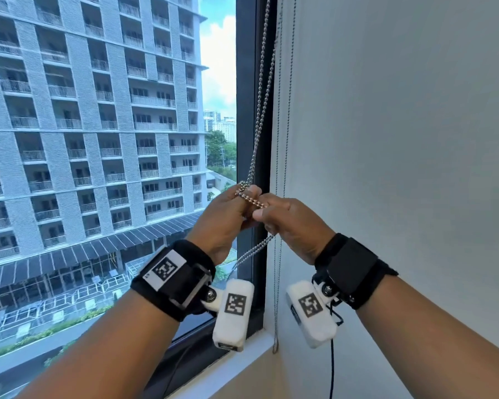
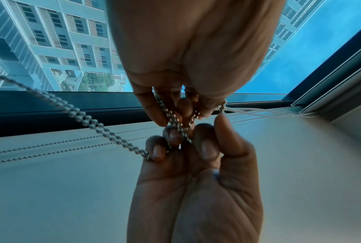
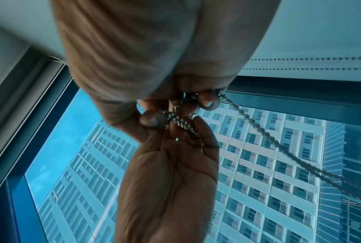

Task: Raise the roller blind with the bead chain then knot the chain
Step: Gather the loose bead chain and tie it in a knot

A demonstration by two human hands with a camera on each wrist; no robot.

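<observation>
The silver bead chain hangs doubled down the dark window frame into my two hands. My left hand has a loop of it wound over its fingers. My right hand pinches the strand that crosses that loop. A slack tail drops below the hands. In the left wrist view the left hand and the right hand meet fingertip to fingertip on the crossed chain. The right wrist view shows the right hand, the left hand and the chain. The glass is uncovered.
The dark window frame runs just behind the hands. A white surface fills the right, with thin bead cords hanging along it. A pale sill lies below. The blind's rail shows in the left wrist view.
</observation>
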